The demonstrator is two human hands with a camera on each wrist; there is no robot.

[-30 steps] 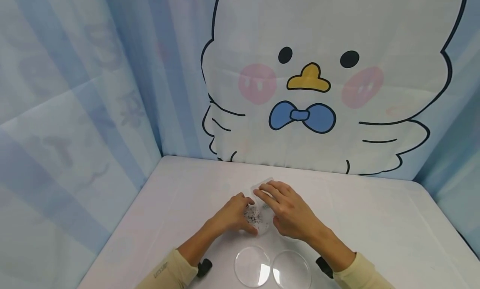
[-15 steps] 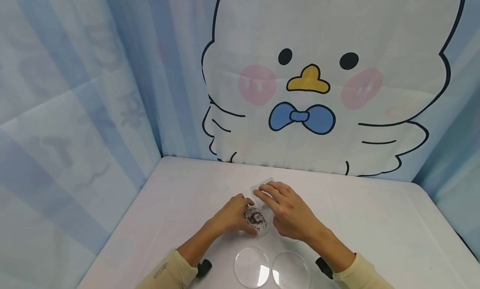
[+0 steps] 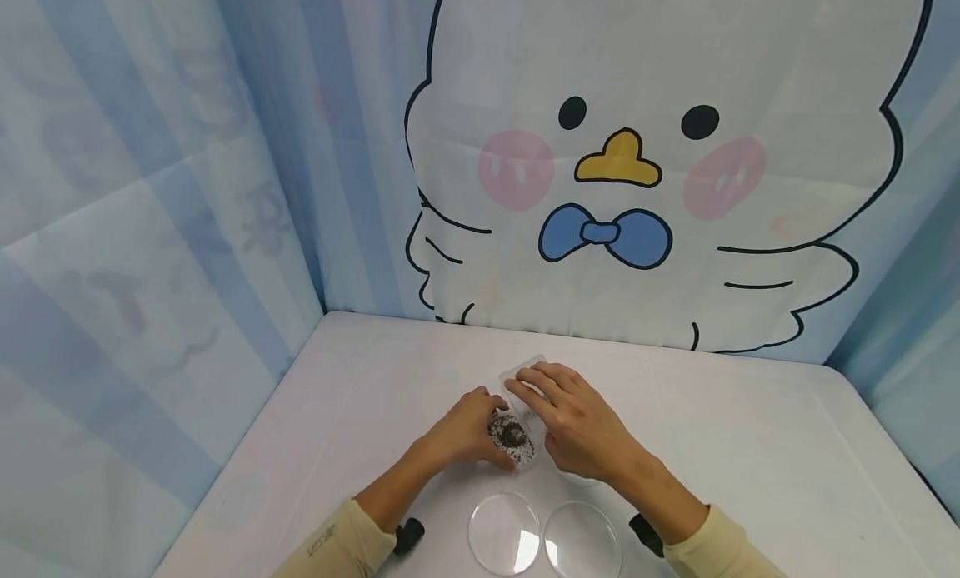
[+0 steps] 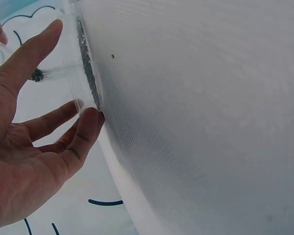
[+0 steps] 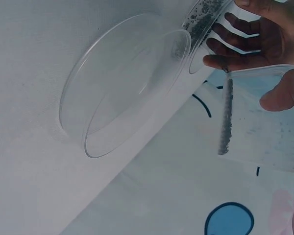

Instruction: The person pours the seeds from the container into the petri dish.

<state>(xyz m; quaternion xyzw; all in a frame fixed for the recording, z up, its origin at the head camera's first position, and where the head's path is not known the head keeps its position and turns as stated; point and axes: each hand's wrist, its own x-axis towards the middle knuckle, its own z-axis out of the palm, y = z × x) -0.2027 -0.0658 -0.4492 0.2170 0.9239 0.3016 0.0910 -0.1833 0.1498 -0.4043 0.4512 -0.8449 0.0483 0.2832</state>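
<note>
My left hand [image 3: 468, 424] grips the rim of a clear round petri dish [image 3: 523, 465] between thumb and fingers. Dark granules [image 3: 511, 434] lie over the dish's middle on the pale base; from the side, in the left wrist view, they form a thin dark layer [image 4: 89, 63]. Above and behind it, my right hand [image 3: 581, 420] holds a clear plastic container [image 5: 264, 137], its fingers and thumb along the sides. Inside that container, dark grains [image 5: 226, 115] line one edge. Its mouth is hidden, and its exact kind cannot be told.
Two clear round dishes or lids, a left one [image 3: 504, 534] and a right one [image 3: 583, 540], lie side by side nearer the body. Another clear rim [image 3: 576, 478] shows partly under my right hand. A cartoon-printed curtain [image 3: 637, 303] backs the white table [image 3: 750, 445].
The granules in the dish have gone from a thin scatter to a denser dark patch at its middle. Both hands stay almost in place.
</note>
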